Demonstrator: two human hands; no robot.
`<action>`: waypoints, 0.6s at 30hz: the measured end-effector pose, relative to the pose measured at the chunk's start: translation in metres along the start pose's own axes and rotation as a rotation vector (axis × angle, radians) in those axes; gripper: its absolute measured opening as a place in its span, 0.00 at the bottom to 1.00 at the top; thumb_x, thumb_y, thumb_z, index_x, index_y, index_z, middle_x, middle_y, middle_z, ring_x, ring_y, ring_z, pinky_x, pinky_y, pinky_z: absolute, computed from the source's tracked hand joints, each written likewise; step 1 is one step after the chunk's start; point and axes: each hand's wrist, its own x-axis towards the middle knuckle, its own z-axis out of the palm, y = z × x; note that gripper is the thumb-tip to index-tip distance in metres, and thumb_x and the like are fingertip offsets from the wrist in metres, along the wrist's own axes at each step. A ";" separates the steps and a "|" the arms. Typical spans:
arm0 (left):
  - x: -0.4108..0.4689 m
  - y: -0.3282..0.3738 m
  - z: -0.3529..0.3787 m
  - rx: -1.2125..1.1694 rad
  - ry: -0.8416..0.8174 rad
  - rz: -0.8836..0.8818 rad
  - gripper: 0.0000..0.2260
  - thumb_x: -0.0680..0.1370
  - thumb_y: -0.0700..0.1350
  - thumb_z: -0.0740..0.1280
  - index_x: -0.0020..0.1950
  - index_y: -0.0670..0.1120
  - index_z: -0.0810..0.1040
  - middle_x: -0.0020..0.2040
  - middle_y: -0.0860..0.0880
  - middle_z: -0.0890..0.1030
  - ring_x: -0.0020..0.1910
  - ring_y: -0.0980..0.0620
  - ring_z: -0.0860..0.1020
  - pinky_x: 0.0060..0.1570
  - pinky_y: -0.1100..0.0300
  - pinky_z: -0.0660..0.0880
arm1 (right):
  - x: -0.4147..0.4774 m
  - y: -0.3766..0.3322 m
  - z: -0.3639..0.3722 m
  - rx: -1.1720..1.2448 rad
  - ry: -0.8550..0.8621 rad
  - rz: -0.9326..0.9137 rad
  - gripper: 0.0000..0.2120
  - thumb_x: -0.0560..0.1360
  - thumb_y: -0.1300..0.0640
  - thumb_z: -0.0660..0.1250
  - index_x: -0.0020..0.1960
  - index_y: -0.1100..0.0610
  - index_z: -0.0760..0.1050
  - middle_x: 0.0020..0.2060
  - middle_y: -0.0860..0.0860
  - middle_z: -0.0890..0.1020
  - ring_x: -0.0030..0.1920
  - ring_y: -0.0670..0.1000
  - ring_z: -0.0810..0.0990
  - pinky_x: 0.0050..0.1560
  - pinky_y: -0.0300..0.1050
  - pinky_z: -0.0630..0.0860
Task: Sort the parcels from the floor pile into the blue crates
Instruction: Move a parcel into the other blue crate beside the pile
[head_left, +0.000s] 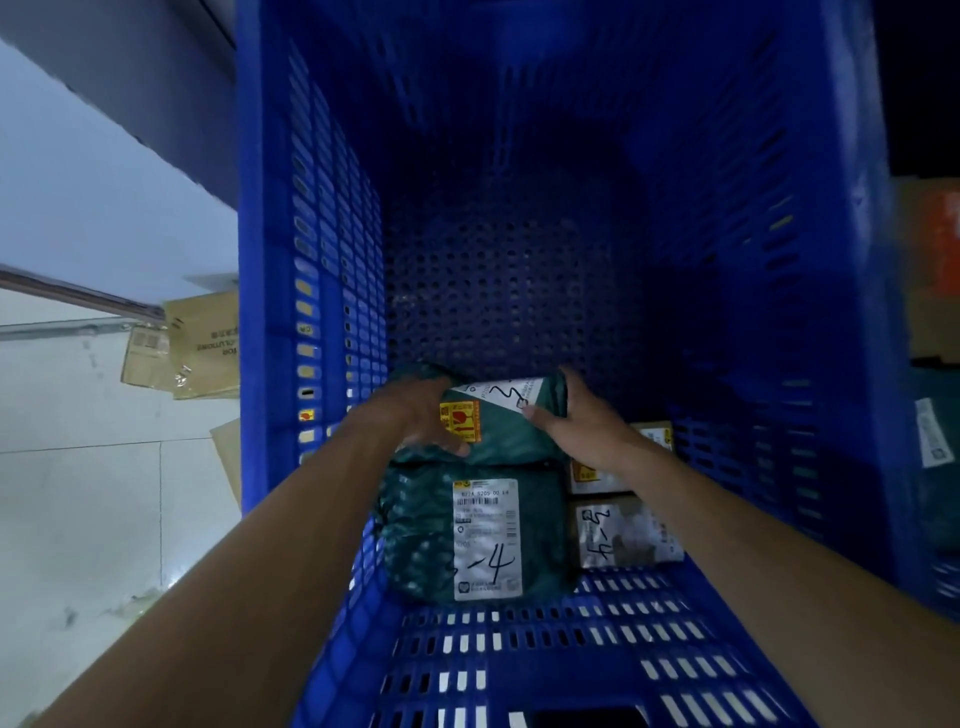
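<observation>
I look down into a deep blue perforated crate (322, 291). Both my arms reach inside it. My left hand (415, 415) and my right hand (582, 421) grip the two sides of a dark green bagged parcel (511, 428) with a white label and an orange fragile sticker, low in the crate. Just nearer to me lies another green bagged parcel (441, 540) whose white label is marked "-4". Two small boxes sit to its right: one (626, 532) marked "3-4", the other (597, 475) partly hidden under my right wrist.
Flattened cardboard boxes (202, 343) lie on the pale tiled floor (78, 493) left of the crate. At the right edge is a brown and orange carton (935, 270), with a dark parcel bearing a white label (932, 436) below it. The crate's far floor is bare.
</observation>
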 end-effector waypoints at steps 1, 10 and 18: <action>-0.001 0.000 -0.002 -0.021 -0.006 0.000 0.50 0.68 0.63 0.77 0.82 0.52 0.55 0.80 0.45 0.62 0.76 0.42 0.64 0.71 0.50 0.66 | 0.002 0.002 0.000 0.043 0.002 0.018 0.33 0.80 0.39 0.65 0.79 0.49 0.57 0.71 0.48 0.72 0.69 0.53 0.73 0.65 0.43 0.69; 0.008 0.005 0.005 -0.136 0.005 0.004 0.52 0.65 0.73 0.73 0.82 0.56 0.54 0.81 0.47 0.60 0.78 0.43 0.60 0.75 0.45 0.63 | 0.001 0.006 -0.003 -0.281 -0.002 0.043 0.44 0.74 0.22 0.42 0.80 0.49 0.57 0.72 0.56 0.73 0.68 0.59 0.75 0.68 0.52 0.70; 0.007 0.026 0.020 0.237 0.216 0.062 0.56 0.65 0.72 0.73 0.82 0.55 0.46 0.80 0.43 0.58 0.77 0.38 0.58 0.75 0.30 0.49 | 0.015 0.017 0.000 0.071 0.030 0.068 0.38 0.75 0.23 0.49 0.76 0.45 0.66 0.70 0.49 0.75 0.68 0.55 0.75 0.68 0.51 0.70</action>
